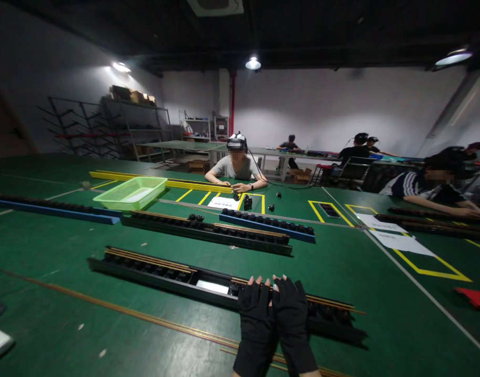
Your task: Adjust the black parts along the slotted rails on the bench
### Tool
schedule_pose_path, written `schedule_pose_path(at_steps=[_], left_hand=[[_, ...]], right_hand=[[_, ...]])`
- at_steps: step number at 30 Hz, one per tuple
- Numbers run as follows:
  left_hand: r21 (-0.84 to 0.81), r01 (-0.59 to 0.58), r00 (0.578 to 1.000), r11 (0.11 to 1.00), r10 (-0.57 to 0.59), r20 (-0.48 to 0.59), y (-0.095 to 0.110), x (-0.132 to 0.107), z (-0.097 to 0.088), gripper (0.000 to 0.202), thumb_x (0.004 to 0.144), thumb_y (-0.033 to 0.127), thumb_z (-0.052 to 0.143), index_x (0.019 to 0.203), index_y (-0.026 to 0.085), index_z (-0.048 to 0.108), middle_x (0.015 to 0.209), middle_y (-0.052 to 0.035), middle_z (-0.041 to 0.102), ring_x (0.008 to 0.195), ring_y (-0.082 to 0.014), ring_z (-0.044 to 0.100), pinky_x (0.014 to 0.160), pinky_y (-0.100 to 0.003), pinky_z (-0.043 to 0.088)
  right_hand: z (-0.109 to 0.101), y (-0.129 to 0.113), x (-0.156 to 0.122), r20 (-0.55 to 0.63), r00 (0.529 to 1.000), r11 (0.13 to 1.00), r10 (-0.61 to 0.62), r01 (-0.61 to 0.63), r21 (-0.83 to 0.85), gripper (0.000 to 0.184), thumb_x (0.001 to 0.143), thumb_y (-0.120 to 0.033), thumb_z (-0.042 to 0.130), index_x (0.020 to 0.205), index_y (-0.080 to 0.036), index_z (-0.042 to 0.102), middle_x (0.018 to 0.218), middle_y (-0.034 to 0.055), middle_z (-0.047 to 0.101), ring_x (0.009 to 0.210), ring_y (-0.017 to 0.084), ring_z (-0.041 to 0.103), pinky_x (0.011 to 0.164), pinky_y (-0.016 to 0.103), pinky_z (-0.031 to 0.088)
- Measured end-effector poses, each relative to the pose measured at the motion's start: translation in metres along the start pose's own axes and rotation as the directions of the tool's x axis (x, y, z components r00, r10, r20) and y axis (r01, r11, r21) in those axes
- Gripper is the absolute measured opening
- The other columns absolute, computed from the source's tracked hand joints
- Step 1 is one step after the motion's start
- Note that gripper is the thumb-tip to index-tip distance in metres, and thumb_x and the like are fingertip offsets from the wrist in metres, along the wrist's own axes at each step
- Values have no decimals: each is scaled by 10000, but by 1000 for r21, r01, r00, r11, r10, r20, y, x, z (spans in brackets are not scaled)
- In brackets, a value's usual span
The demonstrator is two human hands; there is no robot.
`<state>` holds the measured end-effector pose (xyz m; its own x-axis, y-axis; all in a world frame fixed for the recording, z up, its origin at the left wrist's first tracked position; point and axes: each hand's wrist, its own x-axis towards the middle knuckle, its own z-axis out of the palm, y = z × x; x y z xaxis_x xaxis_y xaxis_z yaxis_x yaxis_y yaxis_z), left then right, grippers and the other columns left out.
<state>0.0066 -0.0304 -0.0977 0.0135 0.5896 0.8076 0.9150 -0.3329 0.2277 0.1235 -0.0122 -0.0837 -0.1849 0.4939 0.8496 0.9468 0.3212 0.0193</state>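
Both my hands wear black fingerless gloves and lie side by side on a long black rail (161, 275) with thin brass strips along its top. My left hand (256, 309) rests flat with fingers stretched forward onto the rail. My right hand (290, 306) lies the same way beside it, fingertips over the brass strips. Neither hand grips anything that I can see. A white label (212, 286) sits on the rail just left of my hands.
A second black rail (208, 232), a blue rail (267, 224) with black parts and a green basket (132, 192) lie further back on the green table. Loose brass strips (118, 310) run along the near edge. A person sits opposite; others work at right.
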Motion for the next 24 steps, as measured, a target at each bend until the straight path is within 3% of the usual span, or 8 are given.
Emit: schedule_pose_path(at_steps=[12,24], left_hand=[[-23,8,999,1000,-9,-32,3,2,2,388,903,214,531,1283,231,609,1297,-80,640,1279,-287,491,1012,-480,412],[-21,29,999,999,-29,-14,3,-1,2,387,903,229,555,1285,245,612,1298,-82,641,1293,-290,487,1029,-494,408]], right_hand=[[-12,-7,5,23,998,999,51,-51,7,309,943,-119,413,1030,-144,709,1060,97,744,1098,245,611,1067,468,360],[-8,-5,-2,-1,997,997,72,-72,32,279,930,-126,448,1051,-138,699,1056,97,749,1065,234,640,1088,467,355]])
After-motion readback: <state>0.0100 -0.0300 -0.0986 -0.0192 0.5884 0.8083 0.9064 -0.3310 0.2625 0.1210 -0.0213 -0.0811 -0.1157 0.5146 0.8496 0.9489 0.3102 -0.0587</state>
